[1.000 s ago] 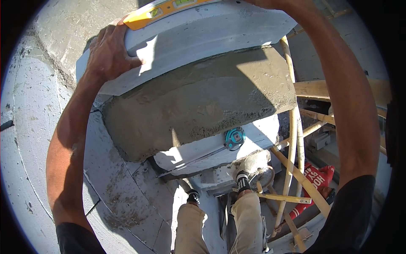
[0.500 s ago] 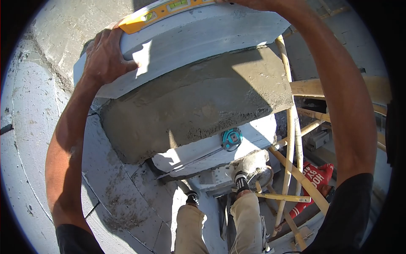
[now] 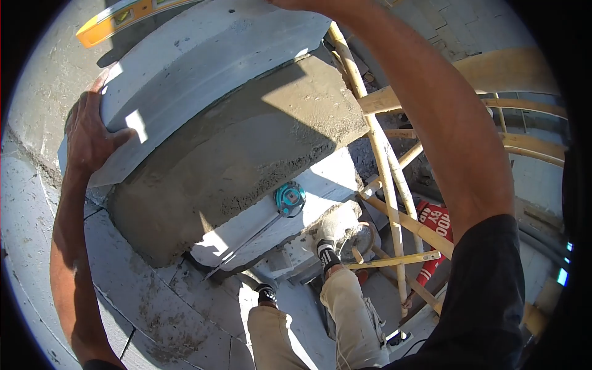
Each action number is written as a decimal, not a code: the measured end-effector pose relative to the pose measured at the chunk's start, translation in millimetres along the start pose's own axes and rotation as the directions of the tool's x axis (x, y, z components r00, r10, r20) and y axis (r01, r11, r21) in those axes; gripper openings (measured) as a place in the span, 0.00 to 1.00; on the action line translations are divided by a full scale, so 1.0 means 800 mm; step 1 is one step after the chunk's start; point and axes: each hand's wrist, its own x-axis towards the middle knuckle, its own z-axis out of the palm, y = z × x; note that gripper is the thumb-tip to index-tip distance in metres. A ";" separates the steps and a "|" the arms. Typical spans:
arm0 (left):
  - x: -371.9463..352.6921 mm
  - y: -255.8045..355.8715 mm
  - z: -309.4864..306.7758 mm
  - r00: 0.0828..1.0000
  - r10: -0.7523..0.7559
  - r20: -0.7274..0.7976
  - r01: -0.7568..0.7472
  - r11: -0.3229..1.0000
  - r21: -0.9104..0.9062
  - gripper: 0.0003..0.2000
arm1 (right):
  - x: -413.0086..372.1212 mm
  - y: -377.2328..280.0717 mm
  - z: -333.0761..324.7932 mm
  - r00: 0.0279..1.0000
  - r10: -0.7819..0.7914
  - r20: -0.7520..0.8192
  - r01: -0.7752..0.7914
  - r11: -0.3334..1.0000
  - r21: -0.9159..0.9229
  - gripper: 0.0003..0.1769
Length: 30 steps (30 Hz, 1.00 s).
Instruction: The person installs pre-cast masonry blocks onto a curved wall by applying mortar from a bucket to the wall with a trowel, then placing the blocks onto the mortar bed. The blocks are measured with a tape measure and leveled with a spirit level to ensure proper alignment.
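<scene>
My left hand grips the left end of a long, curved pale-grey block. Its thumb lies on the block's front face, the fingers over the upper edge. My right hand is at the top edge of the view, close to the block's far right end; its fingers are mostly cut off. A yellow spirit level is beyond the block, apart from my left hand, its right end out of view. In front of the block spreads a bed of wet grey mortar.
A teal tape measure sits on the white ledge below the mortar. Bamboo scaffold poles stand at right. A person in a red sleeve is lower down. My feet are on narrow blocks, the right shoe on a rough one.
My view has turned and shifted, so the block appears further left and more tilted. The spirit level, earlier along the block's top beside my left hand, is now away from it, toward the back.
</scene>
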 end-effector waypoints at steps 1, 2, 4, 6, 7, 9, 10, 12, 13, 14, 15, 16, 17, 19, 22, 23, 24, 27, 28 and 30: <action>0.000 -0.003 0.002 1.000 0.005 0.000 -0.005 1.000 0.000 0.54 | -0.008 0.019 0.004 0.990 0.006 -0.144 -0.008 1.000 -0.019 0.18; 0.001 -0.005 0.003 1.000 0.010 0.000 -0.010 1.000 0.000 0.54 | -0.016 0.043 0.010 0.958 0.007 -0.285 -0.018 0.999 -0.037 0.19; 0.002 -0.003 0.000 1.000 0.020 0.016 -0.020 1.000 0.014 0.54 | -0.043 0.054 0.000 0.899 0.125 -0.419 -0.085 0.990 0.115 0.19; 0.002 -0.004 0.000 1.000 0.023 0.013 -0.023 0.999 0.038 0.54 | -0.090 0.046 -0.015 0.862 0.359 -0.359 -0.184 0.880 0.438 0.19; 0.000 -0.007 0.005 1.000 0.022 0.001 -0.022 0.998 0.052 0.54 | -0.103 0.059 -0.011 0.814 0.429 -0.392 -0.184 0.830 0.526 0.20; -0.001 -0.009 0.007 0.999 0.046 -0.014 -0.045 0.997 0.057 0.54 | -0.146 0.096 0.005 0.786 0.482 -0.387 -0.104 0.720 0.687 0.19; 0.000 -0.008 0.005 0.997 0.069 -0.016 -0.069 0.997 0.045 0.53 | -0.174 0.109 0.011 0.812 0.460 -0.359 -0.036 0.653 0.756 0.24; 0.001 -0.002 0.001 0.996 0.088 -0.003 -0.088 0.996 0.017 0.53 | -0.220 0.095 0.025 0.746 0.573 -0.340 0.002 0.509 0.860 0.19; 0.002 0.003 -0.002 0.997 0.083 0.009 -0.083 0.997 0.001 0.54 | -0.250 0.089 0.035 0.735 0.612 -0.293 -0.015 0.447 0.895 0.20; 0.005 0.006 -0.006 0.997 0.077 0.017 -0.076 0.997 -0.012 0.54 | -0.278 0.083 0.048 0.725 0.643 -0.248 -0.024 0.383 0.924 0.22; 0.006 0.010 -0.009 0.998 0.050 0.027 -0.050 0.999 -0.017 0.54 | -0.306 0.068 0.063 0.702 0.688 -0.185 -0.072 0.327 0.942 0.23; 0.006 0.014 -0.011 0.999 0.023 0.038 -0.023 1.000 -0.021 0.55 | -0.334 0.051 0.080 0.676 0.727 -0.119 -0.117 0.266 0.957 0.24; 0.006 0.017 -0.013 0.999 -0.002 0.050 0.004 1.000 -0.024 0.55 | -0.366 0.043 0.103 0.659 0.752 0.002 -0.204 0.176 0.963 0.24; 0.007 0.019 -0.015 0.998 -0.019 0.061 0.021 0.999 -0.026 0.56 | -0.422 0.006 0.147 0.609 0.780 0.140 -0.274 0.041 0.961 0.25; 0.007 0.024 -0.017 0.997 -0.028 0.077 0.031 0.999 -0.043 0.57 | -0.493 -0.064 0.210 0.522 0.816 0.247 -0.302 -0.094 0.949 0.25; 0.007 0.023 -0.017 0.997 -0.016 0.078 0.020 0.999 -0.048 0.57 | -0.516 -0.085 0.229 0.490 0.820 0.296 -0.305 -0.157 0.939 0.25; 0.008 0.022 -0.016 0.997 -0.007 0.077 0.011 0.999 -0.050 0.56 | -0.535 -0.102 0.247 0.460 0.818 0.344 -0.305 -0.218 0.927 0.25; 0.010 0.024 -0.018 0.996 0.045 0.071 -0.041 0.997 -0.062 0.56 | -0.567 -0.137 0.287 0.290 0.789 0.541 -0.255 -0.481 0.839 0.27; 0.009 0.024 -0.017 0.996 0.045 0.073 -0.040 0.997 -0.061 0.55 | -0.571 -0.138 0.298 0.259 0.772 0.580 -0.218 -0.538 0.814 0.28; 0.010 0.025 -0.016 0.996 0.047 0.077 -0.042 0.997 -0.061 0.54 | -0.573 -0.133 0.324 0.201 0.730 0.654 -0.135 -0.640 0.756 0.30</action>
